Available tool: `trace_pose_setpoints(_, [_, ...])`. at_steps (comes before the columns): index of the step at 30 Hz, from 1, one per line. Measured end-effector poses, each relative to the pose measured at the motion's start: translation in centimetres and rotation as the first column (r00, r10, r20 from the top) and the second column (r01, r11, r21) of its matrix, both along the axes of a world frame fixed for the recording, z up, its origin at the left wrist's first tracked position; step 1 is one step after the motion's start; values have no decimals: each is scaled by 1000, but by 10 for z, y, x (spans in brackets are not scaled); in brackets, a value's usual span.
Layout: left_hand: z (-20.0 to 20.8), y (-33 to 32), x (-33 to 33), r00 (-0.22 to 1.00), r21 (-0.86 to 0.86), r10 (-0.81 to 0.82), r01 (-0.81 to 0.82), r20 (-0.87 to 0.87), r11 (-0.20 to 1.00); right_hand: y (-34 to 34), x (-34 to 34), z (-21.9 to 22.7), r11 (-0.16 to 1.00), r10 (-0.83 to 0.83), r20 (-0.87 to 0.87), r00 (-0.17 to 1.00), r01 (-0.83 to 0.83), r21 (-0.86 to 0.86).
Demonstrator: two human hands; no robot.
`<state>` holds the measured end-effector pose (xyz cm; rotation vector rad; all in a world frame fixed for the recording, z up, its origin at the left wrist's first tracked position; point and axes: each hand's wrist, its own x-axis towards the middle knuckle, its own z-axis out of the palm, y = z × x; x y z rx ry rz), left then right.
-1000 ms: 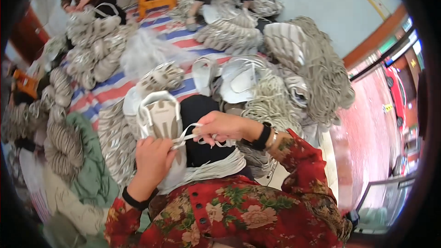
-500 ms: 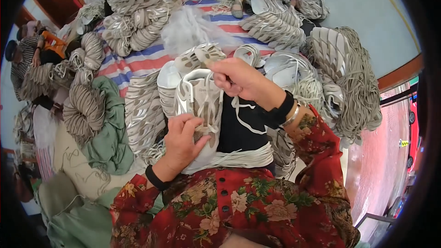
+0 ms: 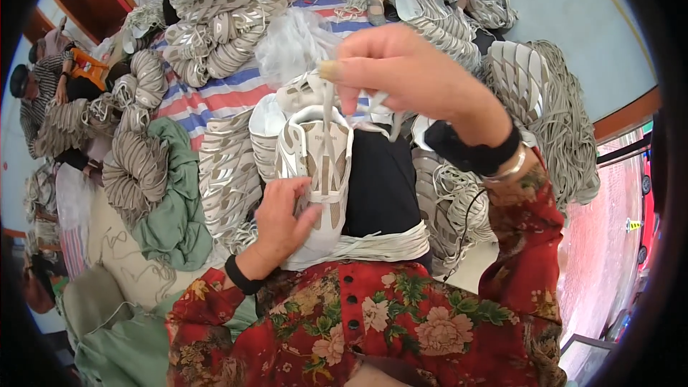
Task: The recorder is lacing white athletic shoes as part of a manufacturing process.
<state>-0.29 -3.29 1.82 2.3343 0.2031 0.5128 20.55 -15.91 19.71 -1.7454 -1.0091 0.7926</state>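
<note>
A beige and white shoe upper (image 3: pixel 320 226) lies in front of me, its toe toward my body. My left hand (image 3: pixel 278 216) holds its left side near the toe, the thumb resting on top. Above the tongue, my right hand (image 3: pixel 419 75) is closed in a pinch on a pale shoelace (image 3: pixel 327 111), which runs taut up from the upper; a loose length of lace hangs by the fingers. More uppers are stacked just left and beyond. A bunch of white laces (image 3: pixel 383 245) lies across my lap, over black cloth (image 3: pixel 380 197).
Rows of strung uppers (image 3: pixel 228 172) stand at my left, and laced bundles (image 3: pixel 566 122) hang at the right. Clear plastic (image 3: pixel 294 39) lies ahead on a striped sheet (image 3: pixel 215 104). Green cloth (image 3: pixel 172 204) is on the left. Other people (image 3: pixel 43 89) sit around with similar bundles.
My right hand has risen up and come closer, drawing the lace straight up from the upper. The left hand keeps its place at the toe.
</note>
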Motion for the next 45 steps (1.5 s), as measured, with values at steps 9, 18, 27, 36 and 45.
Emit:
trace_pose_setpoints(9, [41, 19, 64, 895, 357, -380, 443, -235, 822, -61, -31, 49, 896, -113, 495, 861, -127, 426])
trace_pose_setpoints(18, [21, -11, 56, 967, 189, -214, 238, -142, 953, -120, -28, 20, 685, 427, 144, 893, -423, 593])
trace_pose_setpoints(27, [47, 19, 34, 960, -81, -281, 281, 2, 956, -150, -31, -9, 785, -487, 281, 827, 274, 556])
trace_pose_setpoints(36, [85, 200, -3, 859, -902, 279, 423, 430, 87, -248, 49, -116, 485, -838, -305, 451, 874, -39])
trace_pose_setpoints(45, [46, 525, -422, 355, 455, 854, -732, -380, 507, -445, 98, -105, -84, -991, -125, -52, 960, 269])
